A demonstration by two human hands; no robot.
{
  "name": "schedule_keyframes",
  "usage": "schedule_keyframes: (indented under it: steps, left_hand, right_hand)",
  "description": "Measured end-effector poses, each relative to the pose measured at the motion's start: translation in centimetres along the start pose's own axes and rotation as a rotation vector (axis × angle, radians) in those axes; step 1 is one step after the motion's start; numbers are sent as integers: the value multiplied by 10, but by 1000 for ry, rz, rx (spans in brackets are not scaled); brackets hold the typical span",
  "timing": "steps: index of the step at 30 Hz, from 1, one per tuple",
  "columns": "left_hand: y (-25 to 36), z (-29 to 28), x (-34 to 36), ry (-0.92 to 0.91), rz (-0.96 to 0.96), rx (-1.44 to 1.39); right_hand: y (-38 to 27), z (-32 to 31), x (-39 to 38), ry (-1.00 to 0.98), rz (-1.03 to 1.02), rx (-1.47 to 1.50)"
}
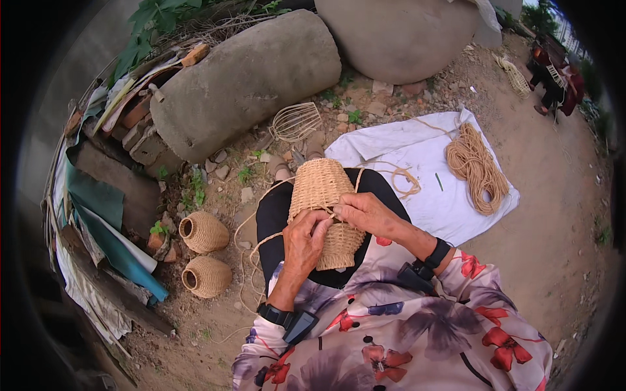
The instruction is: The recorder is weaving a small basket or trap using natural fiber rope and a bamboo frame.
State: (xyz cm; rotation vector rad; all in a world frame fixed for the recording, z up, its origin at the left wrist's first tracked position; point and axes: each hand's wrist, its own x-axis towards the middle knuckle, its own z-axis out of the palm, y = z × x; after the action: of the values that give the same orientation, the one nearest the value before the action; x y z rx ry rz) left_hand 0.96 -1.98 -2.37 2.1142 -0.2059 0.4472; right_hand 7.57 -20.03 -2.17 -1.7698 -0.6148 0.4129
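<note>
A woven tan basket [318, 184] lies across my lap, its wide far part and narrower near part meeting under my fingers. My left hand [305, 236] is closed at the basket's middle, thumb and fingers pinching the cord at the weave. From the right, my right hand [366, 212] pinches the same short bit of cord [331, 214], close to the left fingertips. Loose cord [251, 228] trails from the basket down its left side to the ground. More loose strands curl on the white sheet beyond my right knee.
A big coil of tan cord [478, 171] rests on a white sheet [417, 146]. Two small woven pots [207, 232] lie to my left. An open wicker frame [297, 122] sits ahead, near a stone roller [244, 81]. Another person [554, 78] is at the far right.
</note>
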Motion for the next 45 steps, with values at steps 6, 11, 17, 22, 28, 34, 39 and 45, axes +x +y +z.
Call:
schedule_keyframes:
  steps: [6, 11, 17, 22, 28, 34, 39, 45]
  left_hand:
    - [1, -2, -3, 3, -42, -72]
    - [2, 0, -2, 34, -45, -89]
    - [5, 8, 0, 99, -38, -47]
    - [-1, 7, -1, 77, -166, -130]
    - [-15, -4, 0, 74, -522, -677]
    - [-17, -5, 0, 76, -552, -765]
    - [-16, -5, -2, 13, -538, -831]
    - [-12, -3, 1, -18, -560, -760]
  right_hand:
    - [-14, 4, -3, 6, 117, 86]
    - [-14, 10, -1, 29, 118, 121]
    - [-8, 16, 3, 157, 33, -66]
    - [-2, 20, 1, 133, -60, -162]
    - [-10, 14, 1, 301, -51, -207]
    - [-8, 32, 9, 322, -126, -487]
    - [-3, 28, 4, 321, -103, -160]
    - [2, 28, 3, 235, -71, 11]
